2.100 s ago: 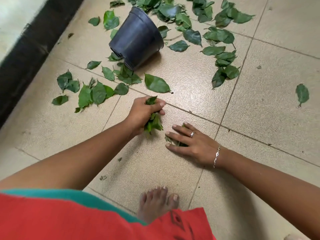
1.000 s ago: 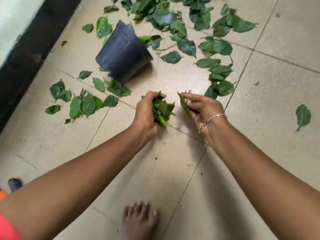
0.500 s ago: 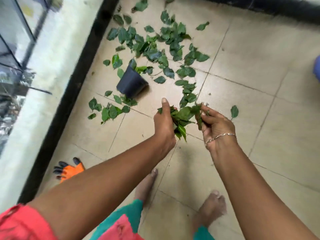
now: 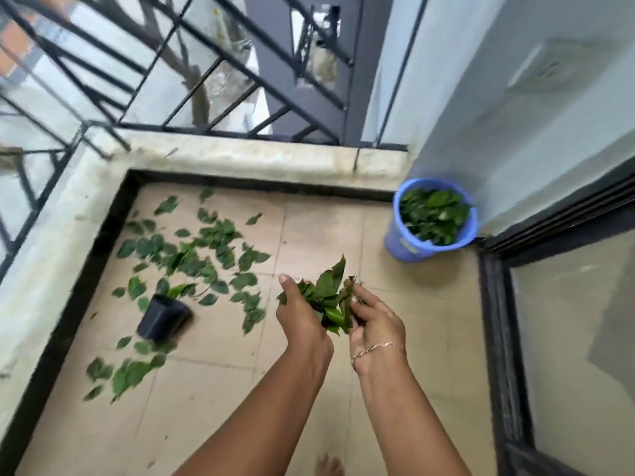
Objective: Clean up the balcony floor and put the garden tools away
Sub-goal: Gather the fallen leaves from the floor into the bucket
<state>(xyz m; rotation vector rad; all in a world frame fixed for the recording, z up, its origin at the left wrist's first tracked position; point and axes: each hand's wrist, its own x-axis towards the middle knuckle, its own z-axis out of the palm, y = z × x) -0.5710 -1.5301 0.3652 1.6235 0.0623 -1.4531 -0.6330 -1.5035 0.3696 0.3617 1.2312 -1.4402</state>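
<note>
Where a moment ago the view sat low over the tiles with both hands gathering, it now looks down from standing height, and the blue bucket (image 4: 433, 221), already holding leaves, has come into sight at about two o'clock in the corner. That suggests the gathering step is over and this load is headed for the bucket. The left hand (image 4: 302, 317) and right hand (image 4: 374, 321) are raised side by side at the centre, palms turned inward, fingers clenched together around one bunch of leaves (image 4: 328, 298) pressed between them. Both forearms reach forward from six o'clock. Many scattered leaves (image 4: 206, 255) lie at ten o'clock around the tipped black pot (image 4: 159, 316), so much floor is left to clear. No garden tools are visible.
</note>
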